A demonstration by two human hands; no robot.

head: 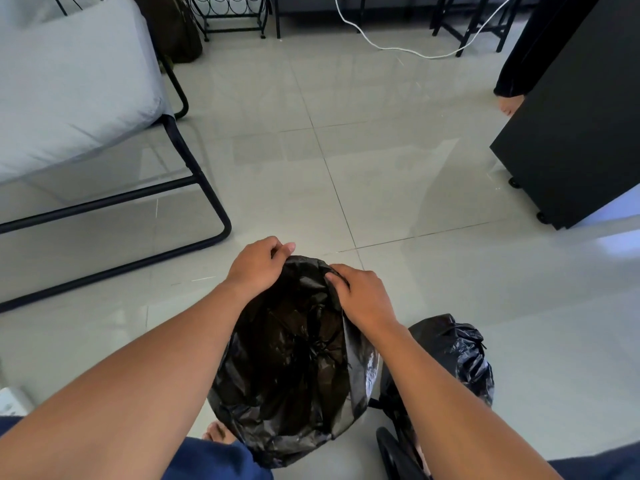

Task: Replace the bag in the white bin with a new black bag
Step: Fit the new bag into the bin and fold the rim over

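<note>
- Two hands were on the new black bag (291, 358), which sat low in the middle of the view, its mouth spread wide and the plastic draped down all round so the white bin under it couldn't actually be seen.
- Left hand (258, 268) was pinching the far rim of the bag between curled fingers and thumb; right hand (363, 299) gripped the rim just beside it, on the right side.
- Tied-off full black bag (460, 355) sat on the floor just to the right of it, partly behind the right forearm.
- Loads of bare grey tiled floor (346, 168) ahead, so plenty of room out front.
- Edges: grey cushioned chair (69, 91) with a black tube frame off to the left, black cabinet on castors (571, 133) to the right, white cable (398, 48) trailing at the far end.
- No readable labels or writing anywhere.
</note>
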